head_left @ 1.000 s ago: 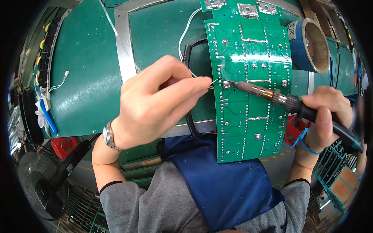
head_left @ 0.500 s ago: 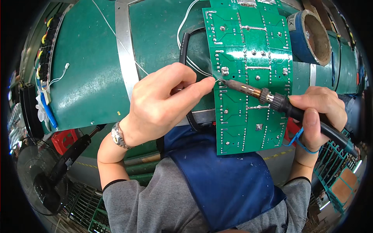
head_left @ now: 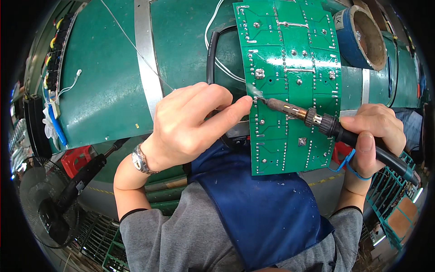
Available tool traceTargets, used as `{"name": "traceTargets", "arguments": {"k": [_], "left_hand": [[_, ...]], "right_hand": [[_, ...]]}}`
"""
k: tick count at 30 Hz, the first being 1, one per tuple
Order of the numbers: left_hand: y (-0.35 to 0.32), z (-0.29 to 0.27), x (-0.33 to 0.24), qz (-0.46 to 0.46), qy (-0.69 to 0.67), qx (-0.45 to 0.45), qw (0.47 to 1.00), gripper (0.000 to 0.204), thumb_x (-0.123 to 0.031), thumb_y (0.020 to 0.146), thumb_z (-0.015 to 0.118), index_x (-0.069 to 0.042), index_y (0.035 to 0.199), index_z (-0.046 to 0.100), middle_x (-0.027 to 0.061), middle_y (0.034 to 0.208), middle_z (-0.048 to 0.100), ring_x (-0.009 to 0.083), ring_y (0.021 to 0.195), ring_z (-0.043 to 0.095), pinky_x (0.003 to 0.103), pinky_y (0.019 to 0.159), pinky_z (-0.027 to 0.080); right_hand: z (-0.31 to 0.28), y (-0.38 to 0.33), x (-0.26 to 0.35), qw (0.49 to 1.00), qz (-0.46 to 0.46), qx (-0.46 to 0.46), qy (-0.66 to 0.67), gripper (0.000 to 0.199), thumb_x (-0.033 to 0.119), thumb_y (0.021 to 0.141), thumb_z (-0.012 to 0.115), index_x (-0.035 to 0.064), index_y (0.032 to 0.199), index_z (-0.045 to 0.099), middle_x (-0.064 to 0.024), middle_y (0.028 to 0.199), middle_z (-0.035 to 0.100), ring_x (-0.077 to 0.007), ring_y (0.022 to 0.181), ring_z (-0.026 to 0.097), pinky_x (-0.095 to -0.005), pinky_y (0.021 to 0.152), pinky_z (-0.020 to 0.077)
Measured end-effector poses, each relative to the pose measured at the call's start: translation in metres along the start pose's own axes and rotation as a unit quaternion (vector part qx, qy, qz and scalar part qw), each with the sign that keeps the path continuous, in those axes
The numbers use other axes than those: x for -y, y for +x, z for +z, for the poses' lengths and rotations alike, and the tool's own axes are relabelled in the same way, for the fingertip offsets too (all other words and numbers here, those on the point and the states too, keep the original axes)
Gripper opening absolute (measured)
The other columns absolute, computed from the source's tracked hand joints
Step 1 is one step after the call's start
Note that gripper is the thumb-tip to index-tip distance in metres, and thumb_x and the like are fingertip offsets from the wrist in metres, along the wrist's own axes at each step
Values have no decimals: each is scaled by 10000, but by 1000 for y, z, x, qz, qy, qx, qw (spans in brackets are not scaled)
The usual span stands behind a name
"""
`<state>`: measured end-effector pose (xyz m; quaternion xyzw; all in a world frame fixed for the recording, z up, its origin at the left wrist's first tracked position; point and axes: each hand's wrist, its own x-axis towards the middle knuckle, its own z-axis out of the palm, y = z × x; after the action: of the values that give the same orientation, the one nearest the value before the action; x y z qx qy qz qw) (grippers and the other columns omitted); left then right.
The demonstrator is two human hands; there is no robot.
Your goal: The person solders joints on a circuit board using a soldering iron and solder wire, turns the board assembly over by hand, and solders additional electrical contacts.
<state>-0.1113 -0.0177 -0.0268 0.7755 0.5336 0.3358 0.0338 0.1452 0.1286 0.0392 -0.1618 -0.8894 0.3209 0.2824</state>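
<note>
A long green circuit board lies solder side up on the green workbench, its near end hanging over my lap. My right hand grips the black handle of a soldering iron; its tip touches a joint near the board's left edge. My left hand, with a wristwatch, pinches a thin solder wire and feeds its end to the same joint, where a small wisp of smoke rises.
A blue tape roll stands at the back right of the bench. White and black cables run beside the board. A black fan and a red box are on the floor at left; green crates at right.
The view has drifted, so the board and hands sit lower and closer. The iron tip and solder wire stay together on the board's left edge, moved a little along it.
</note>
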Motion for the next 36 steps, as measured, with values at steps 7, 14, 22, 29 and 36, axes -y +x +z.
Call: {"name": "traceTargets", "arguments": {"k": [7, 14, 22, 29, 36], "left_hand": [[7, -4, -4, -31, -28, -7, 999, 375, -25, 606, 728, -40, 980, 731, 29, 757, 550, 154, 625, 562, 283, 491, 436], [-8, -32, -31, -54, -114, 103, 987, 200, -54, 657, 790, -67, 851, 741, 6, 738, 570, 129, 563, 549, 275, 446, 427], [-23, -2, -44, -206, -55, -60, 975, 249, -24, 698, 840, -57, 929, 750, 39, 775, 593, 135, 570, 565, 269, 474, 443], [-21, 16, -40, -148, -31, -100, 983, 277, 24, 674, 824, -51, 931, 751, 33, 785, 585, 127, 575, 558, 259, 469, 433], [-28, 1, -53, -176, -45, -66, 981, 322, 21, 639, 831, -53, 943, 754, 26, 773, 567, 132, 583, 532, 259, 473, 412]], "right_hand": [[0, -2, 1, 1000, 9, 28, -11, 146, 140, 800, 661, 16, 821, 737, -50, 599, 654, -158, 461, 592, -263, 453, 445], [-6, -15, 6, 999, 10, -44, -3, 256, 263, 844, 650, 26, 792, 732, -45, 602, 656, -150, 435, 547, -270, 444, 407], [1, -14, 3, 1000, 5, 5, 17, 177, 175, 819, 660, 15, 789, 731, -60, 616, 675, -144, 435, 567, -259, 436, 433], [3, -14, 5, 1000, 6, 8, 6, 173, 176, 816, 666, 19, 777, 726, -49, 621, 680, -145, 441, 567, -260, 442, 434], [-1, -28, 12, 998, 16, -47, 26, 304, 319, 861, 665, 39, 758, 724, -26, 597, 657, -145, 437, 541, -264, 451, 409]]}}
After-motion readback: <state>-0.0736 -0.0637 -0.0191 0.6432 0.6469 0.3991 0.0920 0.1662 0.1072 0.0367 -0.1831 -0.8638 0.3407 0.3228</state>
